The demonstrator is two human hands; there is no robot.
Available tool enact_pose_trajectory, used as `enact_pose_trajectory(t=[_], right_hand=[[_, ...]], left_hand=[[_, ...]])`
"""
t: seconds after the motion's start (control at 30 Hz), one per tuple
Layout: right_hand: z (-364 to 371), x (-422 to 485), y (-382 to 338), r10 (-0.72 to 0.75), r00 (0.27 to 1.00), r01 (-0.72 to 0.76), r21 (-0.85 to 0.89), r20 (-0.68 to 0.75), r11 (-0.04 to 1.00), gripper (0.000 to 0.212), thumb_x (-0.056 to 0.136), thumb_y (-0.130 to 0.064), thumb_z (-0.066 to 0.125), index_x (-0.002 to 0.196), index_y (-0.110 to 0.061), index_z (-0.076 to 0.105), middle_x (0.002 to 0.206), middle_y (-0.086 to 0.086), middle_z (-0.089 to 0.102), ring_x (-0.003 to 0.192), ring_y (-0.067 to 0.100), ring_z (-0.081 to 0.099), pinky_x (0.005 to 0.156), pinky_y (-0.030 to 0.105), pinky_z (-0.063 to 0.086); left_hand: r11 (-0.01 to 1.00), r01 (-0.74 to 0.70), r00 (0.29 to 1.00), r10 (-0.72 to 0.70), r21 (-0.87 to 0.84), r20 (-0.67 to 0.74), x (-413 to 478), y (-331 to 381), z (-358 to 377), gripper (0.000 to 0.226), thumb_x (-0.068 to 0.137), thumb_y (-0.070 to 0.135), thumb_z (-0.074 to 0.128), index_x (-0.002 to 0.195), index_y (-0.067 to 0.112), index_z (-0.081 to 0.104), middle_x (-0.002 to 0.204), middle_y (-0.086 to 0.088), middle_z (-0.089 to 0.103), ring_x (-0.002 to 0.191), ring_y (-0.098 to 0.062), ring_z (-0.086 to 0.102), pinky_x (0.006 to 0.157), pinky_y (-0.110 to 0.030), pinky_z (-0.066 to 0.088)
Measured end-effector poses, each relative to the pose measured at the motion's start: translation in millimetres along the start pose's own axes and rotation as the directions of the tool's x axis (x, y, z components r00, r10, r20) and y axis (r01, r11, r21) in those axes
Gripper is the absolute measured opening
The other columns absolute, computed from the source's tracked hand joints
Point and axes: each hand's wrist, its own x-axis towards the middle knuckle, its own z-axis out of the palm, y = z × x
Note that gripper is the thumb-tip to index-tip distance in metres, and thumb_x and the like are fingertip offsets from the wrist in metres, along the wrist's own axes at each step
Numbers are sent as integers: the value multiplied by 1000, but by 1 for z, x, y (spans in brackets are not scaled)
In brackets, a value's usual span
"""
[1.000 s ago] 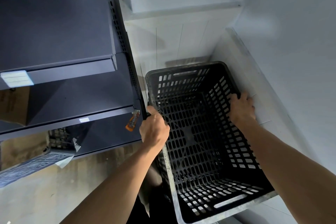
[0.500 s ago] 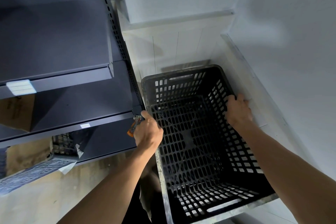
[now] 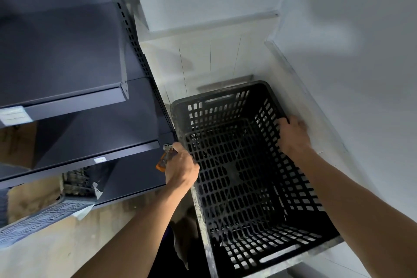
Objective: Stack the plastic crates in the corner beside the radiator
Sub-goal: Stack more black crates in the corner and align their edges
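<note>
Both my arms reach forward and down, elbows a bit bent, forearms coming in from the bottom of the view. My left hand (image 3: 181,168) is at the left long rim of the black plastic crate (image 3: 237,176), approx. at the middle of that side; the fingers are curled closed over the rim, back of the hand facing up, thumb pointing forward along the edge. My right hand (image 3: 293,135) is on the opposite rim, near the far right part; the fingers wrap over the edge to the outside and the thumb lies on the inner side of the perforated wall, so it is a closed grip too. The crate is open side up, tilted a little, w/ its far end in the corner where the white wall (image 3: 349,74) on the right meets the white paneled wall (image 3: 209,58) behind. I cannot tell if its bottom touches the floor. Its left side is just beside the dark metal shelving unit (image 3: 67,63). Near my left hand a small orange item (image 3: 163,161) hangs at the shelf edge; what it is, I cannot tell. Under the lowest shelf another perforated crate (image 3: 76,181) is partly visible, on the beige floor (image 3: 56,244).
</note>
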Motion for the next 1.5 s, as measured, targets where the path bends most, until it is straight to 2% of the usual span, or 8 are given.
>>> enact_pose_trajectory(t=[0.17,0.4,0.67,0.9,1.07,1.27,1.37,1.5], right_hand=[[-1,-3,6,-28,1000,29,85,-12,996,55,91,0,55,143,-11,44,144,16,37,130,38,36,101,46,44],[-3,5,11,-57,998,61,93,-40,994,51,91,1,52,141,-10,49,138,18,44,128,40,40,101,44,45],[-2,6,2,-46,999,46,95,-4,994,48,91,-1,57,137,-5,47,140,20,40,127,41,38,100,47,46],[-1,1,0,-55,998,55,92,-3,994,48,90,-5,61,136,-7,47,135,17,41,123,37,41,95,45,49],[-2,3,-1,-39,999,39,102,-6,994,45,90,-3,58,134,-8,49,137,16,42,124,36,41,96,45,49],[-1,6,1,-25,999,28,89,-42,996,46,91,-2,57,136,-8,50,138,16,44,125,37,40,96,45,49],[0,8,5,-26,998,30,70,-61,997,48,90,-1,57,137,-9,51,138,17,46,126,38,41,101,45,45],[2,7,14,-65,996,68,57,-63,996,54,90,-2,56,142,-13,49,139,15,46,126,37,43,102,44,42]], left_hand=[[999,-29,999,30,22,-29,0,-2,-2,39,92,7,53,121,12,27,71,-6,62,59,-23,64,51,-39,56],[999,-34,999,33,-20,-42,18,-3,-2,27,95,8,46,112,17,27,69,-9,63,57,-27,64,41,-35,45],[1000,-24,1000,25,10,-17,38,-4,-7,25,94,11,43,112,18,27,72,-12,63,64,-32,63,53,-44,54],[999,-23,999,22,-48,-26,26,-11,-1,21,97,11,41,109,18,26,69,-10,64,58,-27,63,42,-34,44],[997,-7,1000,8,-71,1,27,-11,0,25,97,9,41,111,20,24,68,-10,64,57,-27,64,41,-34,46],[999,-3,1000,4,-51,7,23,-7,3,25,98,14,43,117,15,26,74,-10,66,62,-25,65,49,-41,53],[999,-8,1000,9,-37,15,11,-7,14,41,97,13,47,130,3,25,85,-17,68,72,-32,68,62,-45,57],[996,-27,999,30,-91,30,7,-9,16,45,98,8,45,135,2,21,69,-12,65,55,-23,64,44,-35,51]])
